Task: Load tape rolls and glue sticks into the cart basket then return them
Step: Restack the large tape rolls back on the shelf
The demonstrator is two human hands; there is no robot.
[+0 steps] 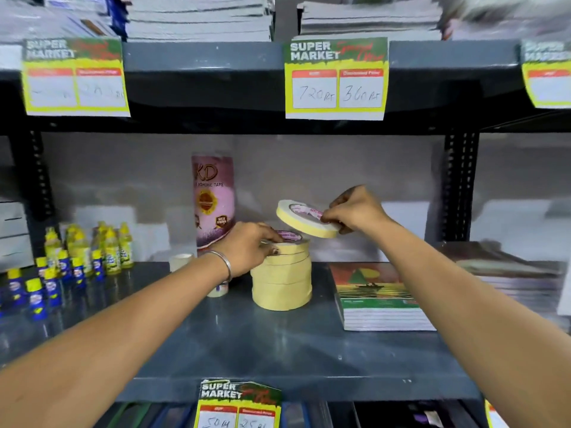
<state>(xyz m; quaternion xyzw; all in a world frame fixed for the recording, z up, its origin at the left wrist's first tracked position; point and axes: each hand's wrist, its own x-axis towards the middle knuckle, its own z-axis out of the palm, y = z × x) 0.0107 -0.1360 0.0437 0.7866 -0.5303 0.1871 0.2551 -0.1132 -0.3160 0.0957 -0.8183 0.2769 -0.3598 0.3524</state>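
A stack of several cream tape rolls stands in the middle of the grey shelf. My left hand rests on the stack's top roll, fingers curled over its rim. My right hand pinches the edge of one cream tape roll, held tilted in the air just above and right of the stack. Blue and yellow glue sticks and yellow glue bottles stand in a cluster at the shelf's left end. No cart basket is in view.
A tall pink tube of adhesive tape stands behind the stack. A small loose roll lies left of it. A pile of notebooks sits to the right. Price tags hang from the shelf above.
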